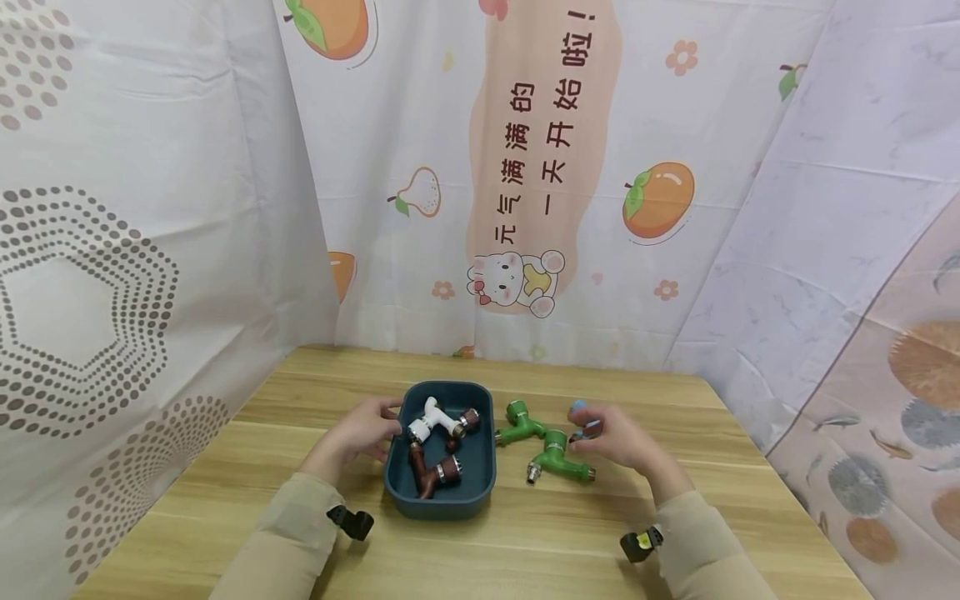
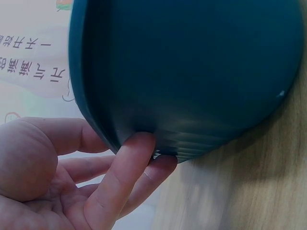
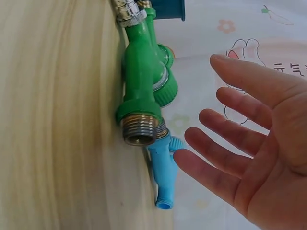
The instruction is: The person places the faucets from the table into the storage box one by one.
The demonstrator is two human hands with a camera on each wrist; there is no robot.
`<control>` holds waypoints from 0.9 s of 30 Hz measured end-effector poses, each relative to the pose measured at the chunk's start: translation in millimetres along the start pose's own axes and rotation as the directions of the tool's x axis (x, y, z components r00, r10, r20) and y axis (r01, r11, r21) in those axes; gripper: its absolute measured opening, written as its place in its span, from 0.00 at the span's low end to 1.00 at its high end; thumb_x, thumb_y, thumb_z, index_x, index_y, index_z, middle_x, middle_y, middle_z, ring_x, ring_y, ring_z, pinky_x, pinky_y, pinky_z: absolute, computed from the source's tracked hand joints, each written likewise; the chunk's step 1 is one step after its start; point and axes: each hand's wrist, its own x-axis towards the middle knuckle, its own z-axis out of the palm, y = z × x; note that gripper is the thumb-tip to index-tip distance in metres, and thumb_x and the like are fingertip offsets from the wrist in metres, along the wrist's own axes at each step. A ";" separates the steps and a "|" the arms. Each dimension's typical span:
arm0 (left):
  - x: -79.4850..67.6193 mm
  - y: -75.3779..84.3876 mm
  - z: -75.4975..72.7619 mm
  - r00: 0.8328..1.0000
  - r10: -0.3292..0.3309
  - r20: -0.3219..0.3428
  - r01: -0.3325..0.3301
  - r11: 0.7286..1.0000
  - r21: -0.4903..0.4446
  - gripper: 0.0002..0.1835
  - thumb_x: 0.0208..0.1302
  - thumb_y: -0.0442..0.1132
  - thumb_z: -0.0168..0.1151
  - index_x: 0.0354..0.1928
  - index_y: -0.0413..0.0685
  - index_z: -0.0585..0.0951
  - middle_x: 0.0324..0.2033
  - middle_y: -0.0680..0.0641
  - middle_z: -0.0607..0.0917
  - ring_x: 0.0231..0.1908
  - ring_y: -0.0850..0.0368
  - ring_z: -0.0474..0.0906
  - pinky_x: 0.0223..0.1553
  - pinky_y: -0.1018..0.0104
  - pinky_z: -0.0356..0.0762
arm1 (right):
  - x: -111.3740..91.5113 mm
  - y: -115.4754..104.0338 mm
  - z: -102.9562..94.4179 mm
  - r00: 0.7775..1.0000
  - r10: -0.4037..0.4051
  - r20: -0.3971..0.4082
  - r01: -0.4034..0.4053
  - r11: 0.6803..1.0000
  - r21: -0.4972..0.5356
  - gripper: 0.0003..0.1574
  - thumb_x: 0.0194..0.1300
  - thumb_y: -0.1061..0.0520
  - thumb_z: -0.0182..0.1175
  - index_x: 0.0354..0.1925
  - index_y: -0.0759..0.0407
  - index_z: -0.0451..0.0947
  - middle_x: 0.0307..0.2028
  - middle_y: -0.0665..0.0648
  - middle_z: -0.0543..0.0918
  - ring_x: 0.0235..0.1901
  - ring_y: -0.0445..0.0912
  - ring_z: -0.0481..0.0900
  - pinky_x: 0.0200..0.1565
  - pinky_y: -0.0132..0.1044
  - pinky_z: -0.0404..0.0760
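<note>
Blue tap [image 3: 164, 170] just beside the loosely spread right grip [image 3: 266, 160] (dark-blue bin [image 1: 440, 507] in pinch of left grip [image 1: 363, 428])

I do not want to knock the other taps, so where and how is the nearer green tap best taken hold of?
I would hold the nearer green tap by its long body, between the knob and the threaded end, coming from above on the near side. It lies with the knob upward, while the other green tap and the blue tap lie on its far side.
</note>
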 end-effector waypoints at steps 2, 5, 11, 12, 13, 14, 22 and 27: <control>-0.9 0.7 0.0 1.000 -0.001 -0.001 0.001 1.000 0.005 0.34 0.65 0.25 0.56 0.74 0.36 0.67 0.53 0.32 0.80 0.46 0.41 0.83 0.26 0.52 0.87 | -1.1 1.5 0.7 1.000 0.017 0.003 -0.017 1.000 -0.016 0.28 0.60 0.61 0.74 0.58 0.67 0.80 0.57 0.72 0.79 0.50 0.64 0.82 0.48 0.44 0.85; -1.3 1.3 0.1 1.000 -0.001 0.001 0.001 1.000 0.007 0.34 0.65 0.25 0.57 0.74 0.36 0.66 0.54 0.32 0.80 0.46 0.40 0.83 0.26 0.53 0.87 | -2.8 3.6 1.6 0.999 0.039 0.013 -0.039 0.998 -0.044 0.30 0.61 0.59 0.74 0.58 0.68 0.79 0.57 0.70 0.80 0.51 0.63 0.81 0.47 0.45 0.85; 0.0 0.5 0.2 1.000 -0.007 0.007 0.008 1.000 -0.016 0.34 0.65 0.25 0.56 0.74 0.37 0.66 0.55 0.31 0.79 0.47 0.39 0.83 0.27 0.52 0.87 | -6.6 8.3 4.7 0.998 0.057 0.028 -0.054 0.994 -0.094 0.32 0.61 0.55 0.73 0.59 0.67 0.79 0.56 0.66 0.81 0.52 0.62 0.80 0.49 0.49 0.84; 0.4 0.3 0.2 1.000 -0.010 0.007 0.010 1.000 -0.020 0.34 0.65 0.25 0.56 0.74 0.37 0.66 0.55 0.31 0.79 0.47 0.39 0.83 0.27 0.52 0.87 | -7.1 9.0 5.4 0.998 0.056 0.030 -0.053 0.994 -0.100 0.31 0.61 0.55 0.73 0.59 0.67 0.79 0.56 0.66 0.82 0.52 0.62 0.80 0.49 0.49 0.84; 0.8 -0.1 0.3 1.000 -0.012 0.009 0.012 1.000 -0.020 0.34 0.65 0.25 0.56 0.74 0.37 0.66 0.55 0.31 0.79 0.47 0.40 0.83 0.27 0.52 0.87 | -7.7 9.9 6.1 0.998 0.056 0.032 -0.052 0.993 -0.102 0.31 0.61 0.55 0.73 0.59 0.67 0.79 0.56 0.65 0.82 0.52 0.61 0.80 0.49 0.49 0.84; 1.2 -0.3 0.3 1.000 -0.013 0.011 0.013 1.000 -0.021 0.34 0.65 0.25 0.56 0.74 0.37 0.66 0.55 0.31 0.79 0.47 0.40 0.83 0.27 0.52 0.87 | -8.2 10.7 6.7 0.998 0.056 0.035 -0.052 0.993 -0.104 0.32 0.61 0.56 0.73 0.59 0.67 0.79 0.56 0.64 0.82 0.52 0.61 0.80 0.50 0.49 0.83; 2.1 -1.0 0.8 1.000 -0.022 0.011 0.022 1.000 -0.016 0.34 0.65 0.25 0.56 0.75 0.37 0.66 0.56 0.31 0.79 0.47 0.40 0.83 0.28 0.52 0.87 | -11.0 17.3 10.8 0.998 0.018 0.062 -0.013 0.997 -0.077 0.32 0.57 0.57 0.76 0.57 0.69 0.79 0.52 0.68 0.82 0.48 0.62 0.82 0.47 0.50 0.85; 2.8 -1.2 0.8 1.000 -0.020 0.007 0.020 1.000 -0.016 0.34 0.65 0.25 0.56 0.75 0.38 0.66 0.56 0.31 0.79 0.48 0.39 0.83 0.28 0.52 0.87 | -12.3 17.5 12.4 0.997 0.013 0.079 -0.004 0.994 -0.105 0.32 0.57 0.55 0.76 0.57 0.66 0.80 0.53 0.68 0.82 0.47 0.61 0.83 0.48 0.51 0.85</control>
